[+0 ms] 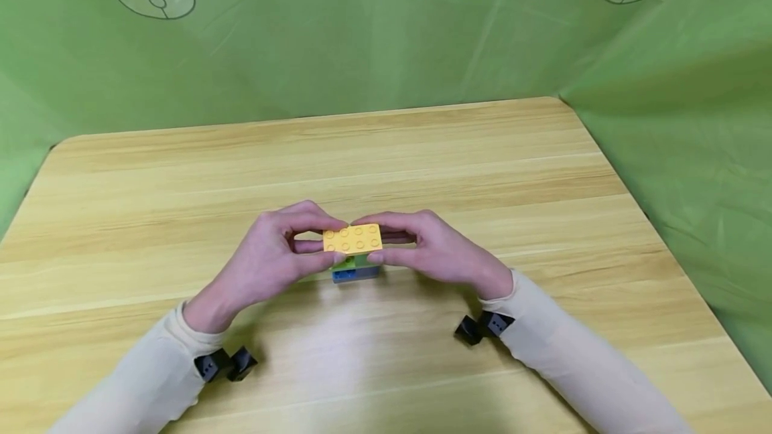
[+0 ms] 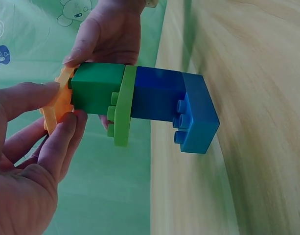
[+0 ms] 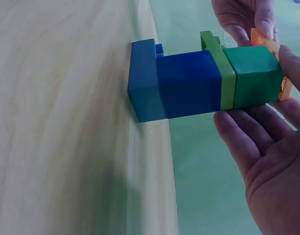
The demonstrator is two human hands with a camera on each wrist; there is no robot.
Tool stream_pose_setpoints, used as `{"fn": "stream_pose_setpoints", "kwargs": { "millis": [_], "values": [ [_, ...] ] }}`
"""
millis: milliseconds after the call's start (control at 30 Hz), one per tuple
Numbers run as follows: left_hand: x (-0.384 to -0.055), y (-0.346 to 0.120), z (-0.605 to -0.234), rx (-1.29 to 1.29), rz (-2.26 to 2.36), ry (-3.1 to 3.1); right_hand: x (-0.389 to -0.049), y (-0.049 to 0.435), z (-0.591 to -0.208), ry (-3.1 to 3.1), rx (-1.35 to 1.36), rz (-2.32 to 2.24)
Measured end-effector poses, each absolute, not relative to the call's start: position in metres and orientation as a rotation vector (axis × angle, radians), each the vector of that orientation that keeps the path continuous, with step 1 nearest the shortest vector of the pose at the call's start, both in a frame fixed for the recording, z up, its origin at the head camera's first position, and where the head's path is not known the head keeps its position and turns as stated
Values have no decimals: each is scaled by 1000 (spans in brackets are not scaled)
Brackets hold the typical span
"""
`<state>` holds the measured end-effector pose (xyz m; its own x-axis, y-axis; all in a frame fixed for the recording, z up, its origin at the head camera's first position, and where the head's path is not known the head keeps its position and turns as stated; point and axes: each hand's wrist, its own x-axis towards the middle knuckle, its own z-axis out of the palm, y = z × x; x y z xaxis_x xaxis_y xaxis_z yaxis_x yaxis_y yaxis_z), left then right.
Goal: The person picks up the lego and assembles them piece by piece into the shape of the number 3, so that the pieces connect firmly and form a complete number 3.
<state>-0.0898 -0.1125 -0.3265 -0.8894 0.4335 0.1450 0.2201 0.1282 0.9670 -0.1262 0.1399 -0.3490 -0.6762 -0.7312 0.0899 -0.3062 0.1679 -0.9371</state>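
A stack of toy building bricks stands on the table. From the bottom up it has a blue brick [image 2: 201,115], a dark blue brick [image 3: 189,83], a thin light green brick [image 2: 124,110] and a green brick [image 3: 256,76]. On top is a thin yellow brick [image 1: 352,238], orange-looking in the wrist views; in the left wrist view it sits slightly tilted against the green one. My left hand [image 1: 271,253] pinches its left end between thumb and fingers. With thumb and fingers at its right end, my right hand [image 1: 437,246] grips it, some fingers lying along the green brick.
The wood-grain table [image 1: 181,186] spreads around the stack. Green cloth [image 1: 301,52] with cartoon prints hangs behind it and at the sides. A small black device [image 1: 224,365] sits on the left wrist, and another black device [image 1: 484,328] on the right.
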Motion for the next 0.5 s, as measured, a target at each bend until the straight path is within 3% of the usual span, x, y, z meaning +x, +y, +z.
{"fn": "stream_pose_setpoints", "kwargs": {
  "millis": [500],
  "values": [
    [-90, -112, -329, 645, 1841, 2218, -127, 140, -351, 2063, -967, -1538]
  ]
}}
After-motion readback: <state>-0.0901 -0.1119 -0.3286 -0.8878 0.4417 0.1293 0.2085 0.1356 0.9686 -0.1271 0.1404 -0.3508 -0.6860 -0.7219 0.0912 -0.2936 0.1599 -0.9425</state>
